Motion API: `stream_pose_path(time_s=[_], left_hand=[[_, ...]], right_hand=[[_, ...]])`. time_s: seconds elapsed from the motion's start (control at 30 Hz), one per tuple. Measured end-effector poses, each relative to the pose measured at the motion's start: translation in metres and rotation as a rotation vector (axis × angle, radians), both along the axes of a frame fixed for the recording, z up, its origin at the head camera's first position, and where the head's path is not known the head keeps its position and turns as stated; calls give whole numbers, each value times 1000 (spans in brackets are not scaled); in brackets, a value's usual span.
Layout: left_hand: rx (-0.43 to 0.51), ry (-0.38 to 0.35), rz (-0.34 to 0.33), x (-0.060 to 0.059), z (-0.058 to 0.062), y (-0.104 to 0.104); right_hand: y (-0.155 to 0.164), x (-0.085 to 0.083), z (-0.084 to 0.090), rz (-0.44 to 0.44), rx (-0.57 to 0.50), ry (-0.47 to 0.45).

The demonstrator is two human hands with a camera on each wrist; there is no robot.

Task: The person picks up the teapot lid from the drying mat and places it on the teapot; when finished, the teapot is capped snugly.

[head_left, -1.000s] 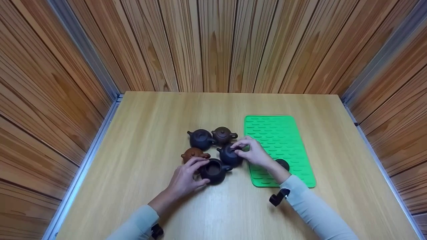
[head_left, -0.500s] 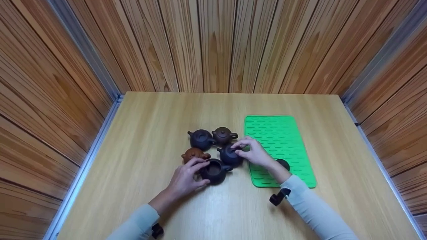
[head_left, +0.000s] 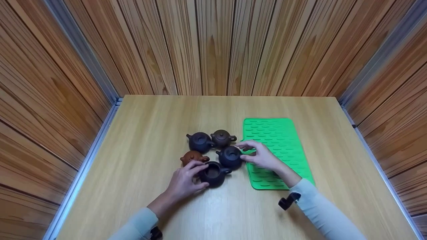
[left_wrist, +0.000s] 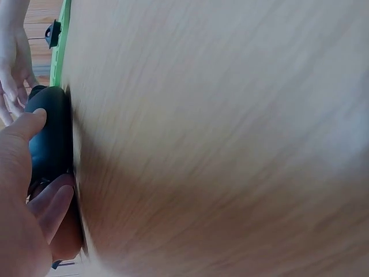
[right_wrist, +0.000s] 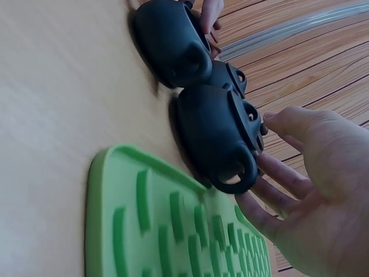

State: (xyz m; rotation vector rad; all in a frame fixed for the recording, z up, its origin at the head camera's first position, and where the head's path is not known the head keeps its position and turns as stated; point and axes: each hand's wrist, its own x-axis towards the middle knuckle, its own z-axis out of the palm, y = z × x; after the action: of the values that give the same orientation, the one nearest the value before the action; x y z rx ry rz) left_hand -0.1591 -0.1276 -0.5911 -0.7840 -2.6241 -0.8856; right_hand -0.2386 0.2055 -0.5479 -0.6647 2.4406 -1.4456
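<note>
My left hand (head_left: 183,181) holds a black teapot (head_left: 216,181) with an uncovered top, thumb on its near side and fingers at its left side and rim. Close behind it, to the right, stands a dark lidded teapot (head_left: 231,162). My right hand (head_left: 263,158) is beside that second pot, fingers spread and apart; in the right wrist view its thumb is near the lid's knob and the other fingers are by the handle (right_wrist: 245,173). A black lid (left_wrist: 53,34) lies on the green mat, mostly hidden by my right forearm in the head view.
A reddish-brown teapot (head_left: 191,156) stands left of the held one. Behind are a blue-black teapot (head_left: 199,143) and a dark brown one (head_left: 221,138), all close together. The green ridged mat (head_left: 273,130) lies to the right on the wooden table (head_left: 150,126).
My right hand has come off the knob of the dark teapot's lid and moved slightly right, its fingers spreading. My left hand stays on the uncovered teapot. The head view has tilted slightly.
</note>
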Motion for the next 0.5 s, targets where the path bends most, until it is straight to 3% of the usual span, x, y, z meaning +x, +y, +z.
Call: stream_pose_path(time_s=[0.3,0.5], left_hand=[[-13,-16,1,-1,1,-1],[-14,-4,-10,-2,1,-2]], right_hand=[[30,12,-1,-32,47,7],[51,19,-2,-66,91,64]])
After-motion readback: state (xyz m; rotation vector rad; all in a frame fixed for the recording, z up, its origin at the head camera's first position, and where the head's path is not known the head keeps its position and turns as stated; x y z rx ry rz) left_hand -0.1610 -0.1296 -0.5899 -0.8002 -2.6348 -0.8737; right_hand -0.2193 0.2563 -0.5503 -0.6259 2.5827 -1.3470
